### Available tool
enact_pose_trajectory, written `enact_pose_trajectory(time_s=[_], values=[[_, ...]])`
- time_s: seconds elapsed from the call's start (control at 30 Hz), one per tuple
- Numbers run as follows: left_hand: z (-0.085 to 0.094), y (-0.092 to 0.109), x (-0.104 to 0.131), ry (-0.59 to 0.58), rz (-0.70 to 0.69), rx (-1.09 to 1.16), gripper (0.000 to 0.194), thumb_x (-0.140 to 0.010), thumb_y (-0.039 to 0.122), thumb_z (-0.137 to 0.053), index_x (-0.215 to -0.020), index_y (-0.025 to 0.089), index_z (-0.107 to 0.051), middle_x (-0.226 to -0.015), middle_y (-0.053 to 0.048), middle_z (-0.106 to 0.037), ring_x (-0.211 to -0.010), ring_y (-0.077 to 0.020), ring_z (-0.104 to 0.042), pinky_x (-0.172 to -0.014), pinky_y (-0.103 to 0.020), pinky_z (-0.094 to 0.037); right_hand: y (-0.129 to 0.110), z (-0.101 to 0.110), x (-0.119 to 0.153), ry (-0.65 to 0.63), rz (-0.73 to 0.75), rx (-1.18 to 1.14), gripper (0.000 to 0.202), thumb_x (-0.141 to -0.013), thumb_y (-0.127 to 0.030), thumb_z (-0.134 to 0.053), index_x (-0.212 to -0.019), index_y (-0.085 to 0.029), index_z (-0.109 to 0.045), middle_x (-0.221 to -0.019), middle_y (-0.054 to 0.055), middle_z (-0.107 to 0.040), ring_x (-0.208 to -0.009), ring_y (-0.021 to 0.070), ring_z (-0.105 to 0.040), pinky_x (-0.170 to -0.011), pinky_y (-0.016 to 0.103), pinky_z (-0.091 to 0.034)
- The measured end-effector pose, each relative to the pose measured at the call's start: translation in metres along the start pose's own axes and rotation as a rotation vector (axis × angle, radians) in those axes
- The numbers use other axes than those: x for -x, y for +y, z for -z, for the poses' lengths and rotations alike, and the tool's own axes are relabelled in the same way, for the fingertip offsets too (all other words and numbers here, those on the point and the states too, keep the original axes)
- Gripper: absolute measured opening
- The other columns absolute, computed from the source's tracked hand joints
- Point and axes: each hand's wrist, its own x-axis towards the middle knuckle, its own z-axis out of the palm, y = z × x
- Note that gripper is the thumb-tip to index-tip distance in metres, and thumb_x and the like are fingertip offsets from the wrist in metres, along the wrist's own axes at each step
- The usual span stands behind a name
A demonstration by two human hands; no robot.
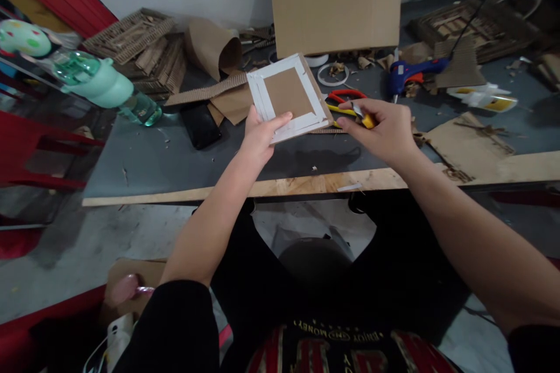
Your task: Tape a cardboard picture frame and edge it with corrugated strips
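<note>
My left hand (262, 131) grips a square cardboard frame (286, 96) by its lower left corner, thumb on the face. White strips border its brown middle, and it is tilted above the table. My right hand (387, 128) is closed on a yellow-and-grey utility knife (367, 120), close to the frame's right edge. The knife's blade cannot be made out clearly. Just behind lie red-handled scissors or pliers (347, 95), partly hidden by the frame and my right hand.
A blue glue gun (409, 73), a white tape ring (333, 74) and a glue bottle (485, 97) lie to the right. At left are a black phone (200, 125), a green water bottle (100, 84) and corrugated cardboard pieces (149, 58). A large cardboard sheet (336, 3) leans behind.
</note>
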Motion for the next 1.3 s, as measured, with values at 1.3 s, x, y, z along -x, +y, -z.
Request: enact_pose_trajectory(time_s=[1.3], values=[[-0.005, 0.021, 0.009, -0.202, 0.011, -0.175, 0.077, -0.047, 0.011, -0.107, -0.113, 0.022, -0.069, -0.118, -0.01, -0.079, -0.137, -0.0454, -0.069, -0.127, -0.066, -0.048, 0.002, -0.002, -0.001, -0.166, 0.034, 0.249, 0.016, -0.084, -0.031, -0.067, -0.099, -0.026, -0.071, -0.082, 0.007, -0.074, -0.075, 0.0261, -0.066, -0.075, 0.042, -0.049]])
